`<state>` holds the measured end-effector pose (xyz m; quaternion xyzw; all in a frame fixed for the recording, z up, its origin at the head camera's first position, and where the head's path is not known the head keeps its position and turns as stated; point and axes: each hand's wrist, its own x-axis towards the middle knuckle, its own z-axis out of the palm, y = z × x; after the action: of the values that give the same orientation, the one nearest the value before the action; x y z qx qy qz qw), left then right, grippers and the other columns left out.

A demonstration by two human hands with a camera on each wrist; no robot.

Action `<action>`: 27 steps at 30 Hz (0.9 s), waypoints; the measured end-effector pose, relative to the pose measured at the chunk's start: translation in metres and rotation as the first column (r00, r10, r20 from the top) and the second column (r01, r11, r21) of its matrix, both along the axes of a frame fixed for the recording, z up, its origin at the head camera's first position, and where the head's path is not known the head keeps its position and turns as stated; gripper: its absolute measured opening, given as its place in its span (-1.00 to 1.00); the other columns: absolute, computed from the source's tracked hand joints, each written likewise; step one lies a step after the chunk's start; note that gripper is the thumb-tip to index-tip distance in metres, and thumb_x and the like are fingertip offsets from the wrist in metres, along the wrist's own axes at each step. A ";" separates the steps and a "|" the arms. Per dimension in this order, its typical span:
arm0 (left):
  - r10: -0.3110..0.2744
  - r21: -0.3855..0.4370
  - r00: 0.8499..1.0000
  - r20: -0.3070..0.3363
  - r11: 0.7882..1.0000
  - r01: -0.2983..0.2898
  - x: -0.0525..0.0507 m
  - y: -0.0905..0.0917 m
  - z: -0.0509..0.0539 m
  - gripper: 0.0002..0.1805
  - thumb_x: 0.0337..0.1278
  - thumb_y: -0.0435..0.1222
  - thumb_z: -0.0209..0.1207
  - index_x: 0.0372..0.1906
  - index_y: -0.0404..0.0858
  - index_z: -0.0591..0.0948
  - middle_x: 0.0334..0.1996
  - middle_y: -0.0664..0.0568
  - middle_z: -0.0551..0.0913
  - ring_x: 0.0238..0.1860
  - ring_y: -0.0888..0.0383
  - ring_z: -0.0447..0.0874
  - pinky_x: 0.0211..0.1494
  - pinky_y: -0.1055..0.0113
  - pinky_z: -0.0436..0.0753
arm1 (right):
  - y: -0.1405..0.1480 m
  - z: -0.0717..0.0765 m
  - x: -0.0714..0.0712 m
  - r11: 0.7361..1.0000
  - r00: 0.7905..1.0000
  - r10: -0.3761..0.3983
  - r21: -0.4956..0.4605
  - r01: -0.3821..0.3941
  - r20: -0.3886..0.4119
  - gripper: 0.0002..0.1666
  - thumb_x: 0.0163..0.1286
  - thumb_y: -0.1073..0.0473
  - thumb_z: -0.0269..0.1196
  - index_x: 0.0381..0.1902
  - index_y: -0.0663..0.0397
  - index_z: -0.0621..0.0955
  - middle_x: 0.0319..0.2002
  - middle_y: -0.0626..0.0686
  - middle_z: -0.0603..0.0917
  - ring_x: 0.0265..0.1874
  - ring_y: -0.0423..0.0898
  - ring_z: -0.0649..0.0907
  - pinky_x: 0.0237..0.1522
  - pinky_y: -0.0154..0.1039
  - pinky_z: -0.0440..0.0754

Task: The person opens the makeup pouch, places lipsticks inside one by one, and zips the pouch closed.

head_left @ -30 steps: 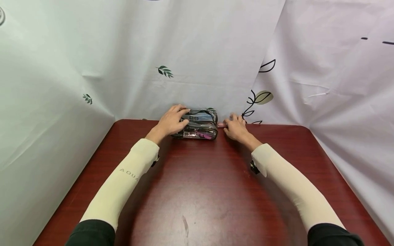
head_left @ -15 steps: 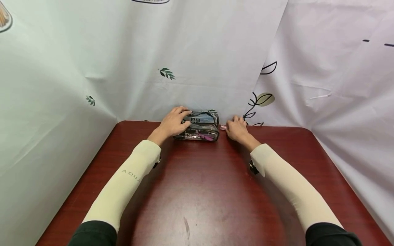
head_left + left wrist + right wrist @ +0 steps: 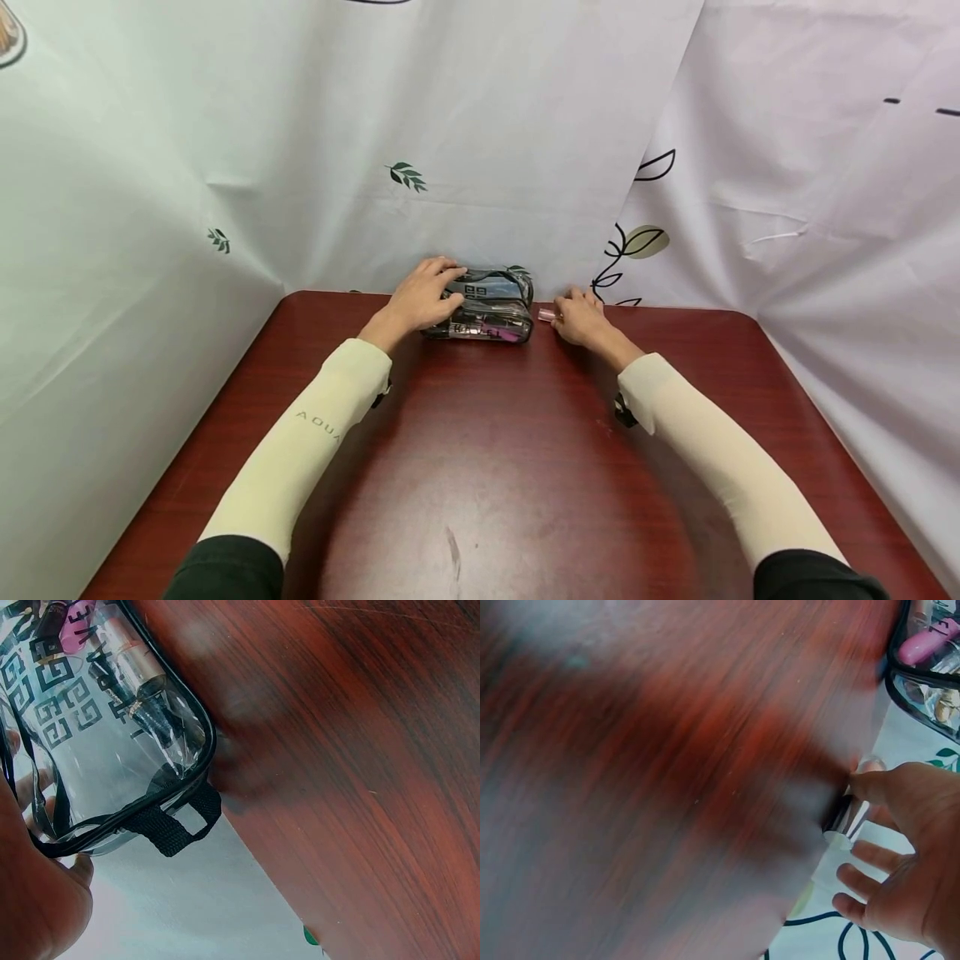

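A clear cosmetic bag (image 3: 487, 332) with black piping stands at the table's far edge, with makeup items visible through its plastic. At its left end, my left hand (image 3: 422, 296) grips it, thumb in front and fingers over the top. In the left wrist view, the bag (image 3: 97, 772) shows black lettering and a webbing loop; some fingers are seen through the plastic. Just right of the bag, my right hand (image 3: 583, 318) pinches a small pinkish tube (image 3: 547, 315). In the right wrist view the tube (image 3: 853, 817) has a dark part, and the other fingers are spread below it.
The reddish-brown wooden table (image 3: 480, 450) reaches back to a white cloth backdrop (image 3: 510, 125) printed with leaves. Cloth also hangs along the left and right sides. Inside the bag lies a pink item (image 3: 930, 641).
My right hand has closed its fingers on the small tube and drawn it slightly toward me and away from the bag. My left hand has stayed on the bag.
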<state>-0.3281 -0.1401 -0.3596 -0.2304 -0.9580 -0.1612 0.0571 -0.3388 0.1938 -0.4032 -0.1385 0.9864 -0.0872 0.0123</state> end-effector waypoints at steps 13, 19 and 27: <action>0.002 0.007 1.000 -0.003 1.000 -0.002 -0.001 0.000 0.000 -0.30 0.65 -0.11 -0.02 0.77 -0.11 0.41 0.75 -0.14 0.31 0.81 -0.20 0.13 0.83 -0.24 0.23 | 0.008 0.009 0.007 0.995 0.995 0.036 -0.087 -0.044 -0.089 -0.68 0.66 0.09 0.28 0.14 0.23 0.68 0.43 0.37 0.53 0.42 0.50 0.44 0.44 0.45 0.41; 0.002 0.001 1.000 -0.007 1.000 -0.002 -0.001 0.000 -0.001 -0.30 0.65 -0.11 0.00 0.77 -0.11 0.40 0.75 -0.14 0.32 0.81 -0.19 0.13 0.84 -0.22 0.23 | 0.006 0.021 0.010 0.993 0.993 0.042 -0.106 -0.054 -0.108 -0.68 0.68 0.07 0.29 0.16 0.20 0.70 0.53 0.37 0.47 0.51 0.49 0.38 0.53 0.48 0.35; 0.007 -0.004 1.000 0.000 1.000 -0.007 0.001 0.001 -0.001 -0.29 0.64 -0.08 -0.02 0.77 -0.11 0.40 0.75 -0.13 0.31 0.82 -0.19 0.13 0.83 -0.22 0.25 | 0.001 0.032 0.014 0.986 0.985 0.058 -0.144 -0.082 -0.161 -0.69 0.66 0.06 0.32 0.11 0.18 0.71 0.59 0.36 0.45 0.58 0.50 0.36 0.58 0.49 0.32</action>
<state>-0.3275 -0.1395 -0.3605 -0.2274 -0.9590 -0.1590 0.0572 -0.3253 0.1943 -0.3714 -0.1802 0.9695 -0.1497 -0.0726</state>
